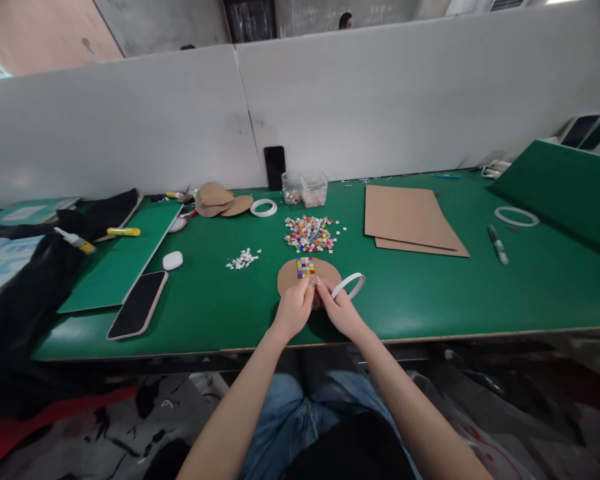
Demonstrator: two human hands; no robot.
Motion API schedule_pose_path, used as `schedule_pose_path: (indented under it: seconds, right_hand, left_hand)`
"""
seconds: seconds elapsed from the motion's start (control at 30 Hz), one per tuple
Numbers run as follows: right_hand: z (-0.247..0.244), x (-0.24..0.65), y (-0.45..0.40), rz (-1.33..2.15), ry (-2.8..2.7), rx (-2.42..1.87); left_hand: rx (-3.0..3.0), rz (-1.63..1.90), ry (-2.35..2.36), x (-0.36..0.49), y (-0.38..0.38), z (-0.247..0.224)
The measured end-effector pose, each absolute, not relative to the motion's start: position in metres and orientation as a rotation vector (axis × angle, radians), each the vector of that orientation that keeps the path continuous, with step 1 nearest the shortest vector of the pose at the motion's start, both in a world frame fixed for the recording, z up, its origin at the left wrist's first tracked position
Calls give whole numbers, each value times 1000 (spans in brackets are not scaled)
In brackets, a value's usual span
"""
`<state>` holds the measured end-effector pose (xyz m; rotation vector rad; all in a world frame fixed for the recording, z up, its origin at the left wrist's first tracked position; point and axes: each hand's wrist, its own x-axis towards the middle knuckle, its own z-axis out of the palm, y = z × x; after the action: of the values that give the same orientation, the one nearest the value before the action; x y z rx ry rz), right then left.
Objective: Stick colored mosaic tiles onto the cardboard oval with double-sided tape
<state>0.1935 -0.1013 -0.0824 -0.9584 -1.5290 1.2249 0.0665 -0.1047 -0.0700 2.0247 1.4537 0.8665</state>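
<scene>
My left hand [295, 308] and my right hand [342, 313] meet over the near part of a round piece of cardboard [286, 275]. Both hands are closed, thumbs and fingers pinched with the tips almost touching; whatever small thing lies between them is hidden. A white roll of tape [361, 285] stands tilted against my right hand, seemingly held by its fingers. Just beyond the fingertips, a square block of colourful mosaic tiles [305, 267] lies on the cardboard. Past its far edge is a heap of loose mosaic tiles [310, 233].
White scraps [243, 259] lie left of the cardboard. Clear tubs [314, 191], another tape roll [263, 208] and cardboard discs [215, 197] are farther back. Cardboard sheets [405, 213] and a marker [498, 245] sit right; a phone [139, 303] and earbud case [173, 261] left.
</scene>
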Motion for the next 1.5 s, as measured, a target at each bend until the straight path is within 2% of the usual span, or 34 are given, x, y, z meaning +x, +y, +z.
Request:
schedule_pose_path:
  seconds: [0.57, 1.17, 1.5]
  right_hand:
    - [-84, 194, -102, 1101, -1595, -1032]
    - [-89, 193, -99, 1252, -1425, -960]
    - [-84, 193, -104, 917, -1701, -1172]
  left_hand:
    - [1985, 846, 1506, 69, -106, -68]
    - [1991, 805, 1474, 70, -106, -68]
    - [1994, 814, 1475, 68, -103, -69]
